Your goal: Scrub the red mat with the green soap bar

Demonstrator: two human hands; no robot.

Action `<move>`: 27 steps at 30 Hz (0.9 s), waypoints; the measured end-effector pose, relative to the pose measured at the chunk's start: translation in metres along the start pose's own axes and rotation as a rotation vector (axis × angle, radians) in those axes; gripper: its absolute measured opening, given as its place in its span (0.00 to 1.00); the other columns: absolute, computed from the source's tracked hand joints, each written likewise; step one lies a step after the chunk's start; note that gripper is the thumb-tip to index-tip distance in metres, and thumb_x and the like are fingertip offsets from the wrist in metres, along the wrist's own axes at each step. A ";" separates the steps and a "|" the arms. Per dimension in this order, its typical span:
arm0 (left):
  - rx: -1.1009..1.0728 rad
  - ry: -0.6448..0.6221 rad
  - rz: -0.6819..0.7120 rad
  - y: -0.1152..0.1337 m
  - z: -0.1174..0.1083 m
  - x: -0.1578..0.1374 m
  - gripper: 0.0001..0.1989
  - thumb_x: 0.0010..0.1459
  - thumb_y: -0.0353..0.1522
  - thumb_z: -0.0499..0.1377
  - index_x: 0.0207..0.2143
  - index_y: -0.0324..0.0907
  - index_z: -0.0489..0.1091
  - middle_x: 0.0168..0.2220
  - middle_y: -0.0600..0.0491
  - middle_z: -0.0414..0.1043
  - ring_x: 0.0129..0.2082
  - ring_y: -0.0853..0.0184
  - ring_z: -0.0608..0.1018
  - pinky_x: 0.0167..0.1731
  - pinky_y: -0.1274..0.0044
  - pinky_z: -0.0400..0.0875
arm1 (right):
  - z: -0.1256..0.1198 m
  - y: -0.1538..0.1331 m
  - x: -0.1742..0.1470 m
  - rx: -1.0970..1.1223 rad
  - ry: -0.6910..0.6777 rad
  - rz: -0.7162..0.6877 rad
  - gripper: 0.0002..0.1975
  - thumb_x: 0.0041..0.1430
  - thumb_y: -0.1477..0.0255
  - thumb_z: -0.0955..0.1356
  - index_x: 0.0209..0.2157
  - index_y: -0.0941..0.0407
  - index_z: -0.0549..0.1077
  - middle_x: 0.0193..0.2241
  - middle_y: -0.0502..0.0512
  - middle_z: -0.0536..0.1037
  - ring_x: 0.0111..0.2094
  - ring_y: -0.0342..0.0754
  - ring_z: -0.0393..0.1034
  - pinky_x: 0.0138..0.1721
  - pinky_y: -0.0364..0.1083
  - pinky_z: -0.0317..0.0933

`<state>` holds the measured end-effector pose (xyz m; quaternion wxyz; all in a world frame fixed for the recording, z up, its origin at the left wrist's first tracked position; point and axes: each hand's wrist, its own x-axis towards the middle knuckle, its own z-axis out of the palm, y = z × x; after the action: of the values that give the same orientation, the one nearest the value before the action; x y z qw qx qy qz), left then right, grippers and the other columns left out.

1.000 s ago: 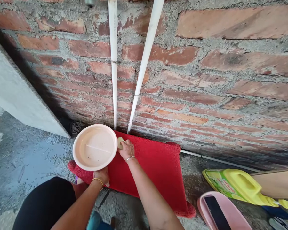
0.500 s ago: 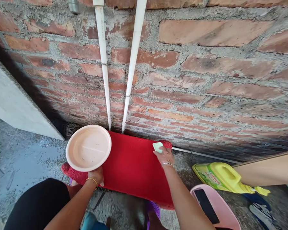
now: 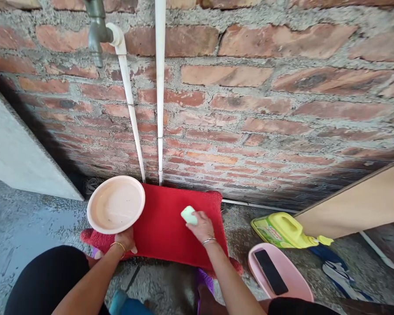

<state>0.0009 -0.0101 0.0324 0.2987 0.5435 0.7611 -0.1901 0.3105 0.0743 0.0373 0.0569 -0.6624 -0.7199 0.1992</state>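
Note:
A pale green bar of soap (image 3: 189, 215) is in my right hand (image 3: 202, 226), fingers closed around its near side. That hand is over the middle of a red cloth or mat (image 3: 164, 232), which is spread out in front of me with rough, bunched ends. My left hand (image 3: 126, 239) is at the near edge of the red cloth, just under the rim of a pale pink basin (image 3: 116, 204). Its fingers are mostly hidden, so whether they grip the cloth or the basin is unclear. Small dark specks dot the basin's inside.
A brick wall (image 3: 230, 105) rises behind, with two white pipes (image 3: 160, 109) and a metal tap (image 3: 96, 33). At right lie a yellow jug (image 3: 282, 229), a pink tub (image 3: 292, 273) holding a black phone (image 3: 271, 272), and blue-and-white footwear (image 3: 341, 278). A pale slab (image 3: 26, 144) leans at left.
My right hand has brought the soap from the cloth's far right corner left and nearer to me, onto its middle. My left hand stays by the basin. The view has shifted, showing the tap.

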 end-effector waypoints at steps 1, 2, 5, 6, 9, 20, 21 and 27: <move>0.026 -0.004 -0.025 0.001 0.000 -0.005 0.38 0.30 0.31 0.70 0.49 0.42 0.68 0.52 0.42 0.72 0.54 0.49 0.73 0.52 0.66 0.68 | 0.006 -0.013 -0.007 -0.016 -0.062 -0.132 0.21 0.46 0.68 0.72 0.45 0.49 0.73 0.45 0.53 0.73 0.45 0.52 0.68 0.48 0.48 0.56; 0.049 -0.008 -0.046 0.002 0.000 -0.010 0.37 0.34 0.31 0.69 0.51 0.41 0.67 0.52 0.41 0.72 0.53 0.50 0.73 0.50 0.68 0.69 | 0.011 -0.024 -0.014 -0.035 -0.119 -0.243 0.21 0.45 0.70 0.72 0.44 0.48 0.73 0.45 0.51 0.73 0.46 0.51 0.67 0.49 0.48 0.54; 0.091 -0.006 -0.040 0.010 0.001 -0.026 0.34 0.43 0.30 0.64 0.56 0.38 0.62 0.54 0.39 0.68 0.53 0.55 0.73 0.49 0.70 0.68 | 0.017 -0.046 -0.029 -0.111 -0.256 -0.513 0.20 0.46 0.74 0.70 0.44 0.50 0.73 0.46 0.53 0.73 0.48 0.51 0.66 0.50 0.50 0.51; 0.097 0.008 -0.028 0.015 0.001 -0.031 0.34 0.46 0.30 0.62 0.57 0.38 0.60 0.56 0.39 0.67 0.55 0.56 0.72 0.51 0.70 0.67 | 0.017 -0.049 -0.032 -0.115 -0.278 -0.561 0.19 0.47 0.74 0.70 0.44 0.50 0.73 0.46 0.53 0.74 0.48 0.51 0.66 0.50 0.50 0.51; 0.073 0.089 0.037 0.034 -0.002 -0.045 0.34 0.50 0.33 0.60 0.60 0.43 0.57 0.58 0.42 0.63 0.59 0.57 0.67 0.53 0.70 0.64 | 0.012 -0.043 -0.031 -0.036 -0.246 -0.580 0.21 0.46 0.69 0.72 0.46 0.49 0.73 0.51 0.53 0.72 0.51 0.52 0.64 0.52 0.50 0.50; 0.132 0.236 0.343 0.119 0.037 -0.034 0.43 0.51 0.41 0.60 0.67 0.47 0.46 0.65 0.42 0.51 0.63 0.50 0.57 0.59 0.59 0.53 | 0.060 0.039 -0.057 -0.030 0.313 0.253 0.09 0.60 0.72 0.64 0.38 0.54 0.75 0.37 0.58 0.74 0.39 0.51 0.67 0.38 0.47 0.51; 0.148 0.256 0.341 0.121 0.042 -0.030 0.42 0.52 0.39 0.59 0.67 0.46 0.46 0.64 0.41 0.55 0.62 0.51 0.60 0.58 0.60 0.55 | 0.067 0.040 -0.060 -0.033 0.296 0.232 0.07 0.59 0.73 0.64 0.36 0.54 0.75 0.34 0.56 0.74 0.38 0.50 0.67 0.37 0.47 0.50; 0.144 0.433 0.348 0.118 0.051 -0.003 0.31 0.55 0.38 0.57 0.60 0.38 0.59 0.55 0.41 0.65 0.54 0.54 0.68 0.53 0.64 0.63 | 0.088 0.031 -0.063 -0.009 0.221 0.006 0.06 0.55 0.77 0.65 0.33 0.53 0.73 0.30 0.51 0.74 0.35 0.46 0.65 0.38 0.45 0.47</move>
<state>0.1258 -0.0040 0.0001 0.1180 0.7139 0.6868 -0.0692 0.3162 -0.0045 -0.0432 0.1324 -0.6827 -0.7081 0.1219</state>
